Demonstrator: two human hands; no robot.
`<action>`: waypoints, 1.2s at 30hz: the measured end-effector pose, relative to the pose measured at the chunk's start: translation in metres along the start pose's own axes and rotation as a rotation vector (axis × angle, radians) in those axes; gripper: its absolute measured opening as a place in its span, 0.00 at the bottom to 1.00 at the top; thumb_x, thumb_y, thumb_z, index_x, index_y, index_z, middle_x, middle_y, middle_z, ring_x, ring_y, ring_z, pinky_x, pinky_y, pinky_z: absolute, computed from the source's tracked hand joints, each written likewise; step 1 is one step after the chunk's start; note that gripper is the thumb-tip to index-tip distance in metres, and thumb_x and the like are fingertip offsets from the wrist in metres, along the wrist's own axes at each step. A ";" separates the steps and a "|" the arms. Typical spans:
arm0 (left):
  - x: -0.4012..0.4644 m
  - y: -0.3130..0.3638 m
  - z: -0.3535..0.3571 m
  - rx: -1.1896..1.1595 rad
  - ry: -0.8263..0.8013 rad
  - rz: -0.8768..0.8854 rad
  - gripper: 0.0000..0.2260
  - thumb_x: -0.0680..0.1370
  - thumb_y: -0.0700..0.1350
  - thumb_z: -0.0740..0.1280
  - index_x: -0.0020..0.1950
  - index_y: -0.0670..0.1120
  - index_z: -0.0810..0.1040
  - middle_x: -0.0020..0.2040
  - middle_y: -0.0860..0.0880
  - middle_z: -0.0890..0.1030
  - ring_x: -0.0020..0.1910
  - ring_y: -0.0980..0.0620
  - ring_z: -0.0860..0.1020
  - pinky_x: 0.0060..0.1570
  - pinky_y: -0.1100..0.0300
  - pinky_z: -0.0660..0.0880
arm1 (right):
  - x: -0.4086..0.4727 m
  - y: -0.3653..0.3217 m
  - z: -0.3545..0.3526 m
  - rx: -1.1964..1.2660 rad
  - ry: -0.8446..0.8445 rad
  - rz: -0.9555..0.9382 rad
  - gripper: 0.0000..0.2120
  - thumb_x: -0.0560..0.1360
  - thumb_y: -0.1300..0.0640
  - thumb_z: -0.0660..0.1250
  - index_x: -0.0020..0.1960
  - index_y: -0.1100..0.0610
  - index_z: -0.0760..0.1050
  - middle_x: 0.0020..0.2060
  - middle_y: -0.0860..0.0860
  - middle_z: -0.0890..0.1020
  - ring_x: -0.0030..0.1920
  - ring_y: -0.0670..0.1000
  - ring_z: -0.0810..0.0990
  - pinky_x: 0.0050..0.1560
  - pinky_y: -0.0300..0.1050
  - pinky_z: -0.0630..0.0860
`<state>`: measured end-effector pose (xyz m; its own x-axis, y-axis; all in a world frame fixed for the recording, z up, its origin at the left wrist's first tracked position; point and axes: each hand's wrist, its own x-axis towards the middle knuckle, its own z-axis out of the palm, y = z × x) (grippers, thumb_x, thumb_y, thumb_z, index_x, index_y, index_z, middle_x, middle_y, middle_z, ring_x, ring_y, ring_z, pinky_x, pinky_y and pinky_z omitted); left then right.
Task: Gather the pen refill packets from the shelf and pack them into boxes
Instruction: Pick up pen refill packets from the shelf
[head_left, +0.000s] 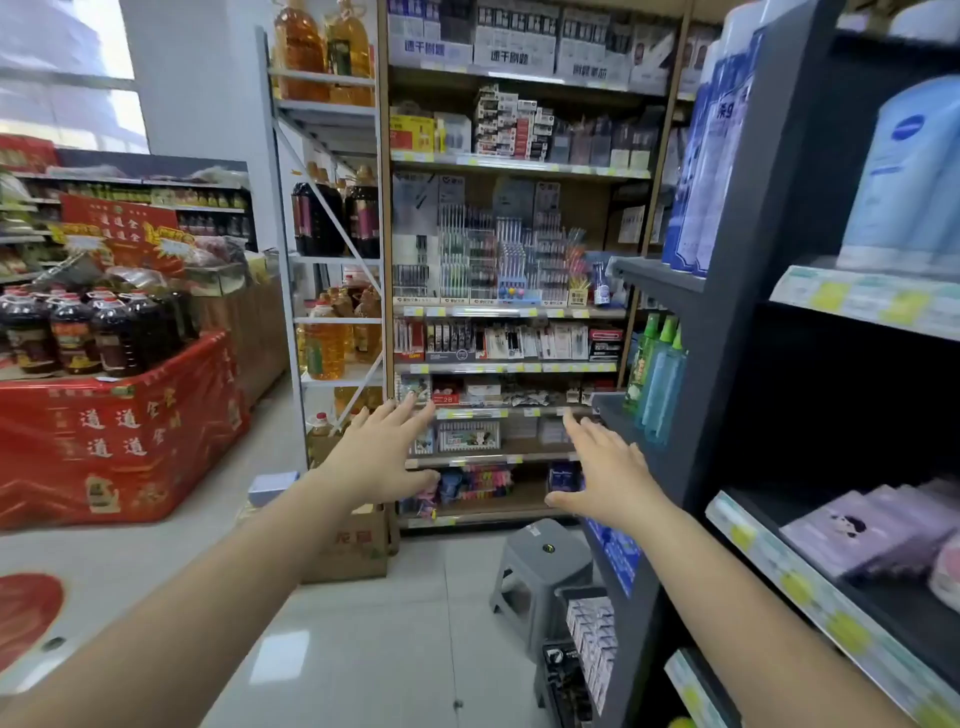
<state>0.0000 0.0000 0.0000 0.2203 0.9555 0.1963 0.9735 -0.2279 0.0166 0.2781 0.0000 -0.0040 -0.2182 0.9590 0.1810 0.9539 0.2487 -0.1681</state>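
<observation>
Shop aisle with a pale tiled floor (374, 639); a wooden stationery shelf (506, 312) stands straight ahead at 12 o'clock, a dark grey shelving unit (727, 364) runs along the 3 o'clock side, and a metal rack of cooking-oil bottles (332, 208) stands just left of the stationery shelf. At 9 o'clock, a display draped in red cloth (119, 441) carries dark bottles (78, 332). Both bare arms are stretched forward towards the stationery shelf. Left hand (384, 457): palm down, fingers (415, 410) spread apart and empty, apparently short of the shelf. Right hand (608, 467): likewise open, fingers (576, 426) splayed, nothing held. Pen refill packets (509, 340): apparently the hanging packs in a row on a middle tier of the stationery shelf, above both hands at 12 o'clock; print too small to confirm which packs are refills. Grey plastic stool (540, 571): on the floor below the right hand, at the shelf's foot. Cardboard box (358, 545): on the floor beneath the left forearm, beside the shelf base. Green and blue spray bottles (657, 379): upright on the dark unit, just right of the right hand.
</observation>
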 end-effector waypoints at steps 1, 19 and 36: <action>0.000 0.004 0.003 0.015 0.005 0.007 0.39 0.75 0.64 0.60 0.78 0.55 0.42 0.79 0.48 0.44 0.77 0.45 0.45 0.74 0.45 0.45 | 0.000 0.002 0.002 0.003 -0.008 0.001 0.51 0.69 0.38 0.69 0.77 0.49 0.38 0.77 0.51 0.49 0.77 0.54 0.49 0.73 0.61 0.49; 0.165 -0.046 0.066 0.098 -0.007 0.012 0.39 0.75 0.64 0.59 0.78 0.53 0.43 0.79 0.47 0.45 0.77 0.44 0.46 0.73 0.45 0.45 | 0.183 0.010 0.053 -0.026 -0.063 -0.063 0.48 0.71 0.38 0.68 0.77 0.48 0.40 0.77 0.50 0.49 0.77 0.53 0.49 0.74 0.59 0.49; 0.420 -0.163 0.148 0.089 -0.044 0.029 0.41 0.75 0.65 0.59 0.78 0.53 0.40 0.79 0.46 0.45 0.77 0.43 0.47 0.73 0.44 0.46 | 0.474 0.030 0.149 -0.037 -0.146 -0.086 0.49 0.70 0.38 0.68 0.77 0.49 0.40 0.77 0.51 0.51 0.76 0.54 0.51 0.74 0.62 0.52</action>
<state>-0.0570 0.4659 -0.0651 0.2489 0.9564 0.1526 0.9679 -0.2398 -0.0757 0.1722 0.4820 -0.0671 -0.3241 0.9447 0.0495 0.9369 0.3278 -0.1218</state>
